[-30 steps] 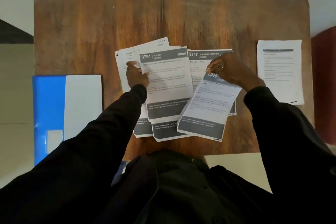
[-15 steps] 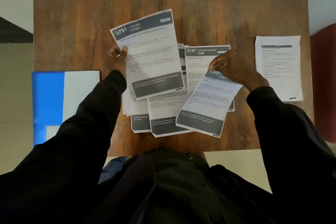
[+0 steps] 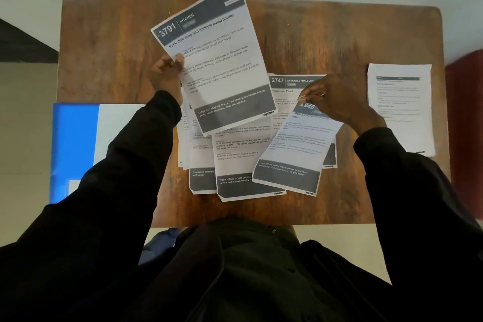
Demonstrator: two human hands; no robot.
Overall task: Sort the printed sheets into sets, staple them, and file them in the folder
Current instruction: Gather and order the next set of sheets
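We look straight down on a wooden table [image 3: 104, 42] with printed sheets spread across its middle. Our left hand [image 3: 167, 78] pinches the left edge of the 3791 sheet [image 3: 217, 60], headed "KITCHEN", with the thumb on the printed face and the fingers curled behind. The sheet is lifted clear of the others and tilted, and its top corner reaches past the far edge of the table.

Our right hand [image 3: 337, 98], which wears a ring [image 3: 323, 94], pinches the top edge of the 2946 sheet [image 3: 295, 154] between the fingertips. That sheet's near end lies on the table and overlaps the pile of sheets [image 3: 235, 165]. We cannot tell whether its far end is lifted. The two hands are well apart, each clamped on its own sheet.

Just beyond the right hand's fingers lies the 2747 sheet [image 3: 285, 94], headed "ENTRANCE / BALCONY", flat and partly covered by the 2946 sheet. The pile is fanned out, with several dark footer bands showing toward the near edge.

A separate sheet [image 3: 400, 112] lies flat by the right edge of the table, well apart from the pile. The folder [image 3: 75, 144], blue and white, lies closed at the left, overhanging the table's left edge and partly hidden under our dark left sleeve [image 3: 125, 165].
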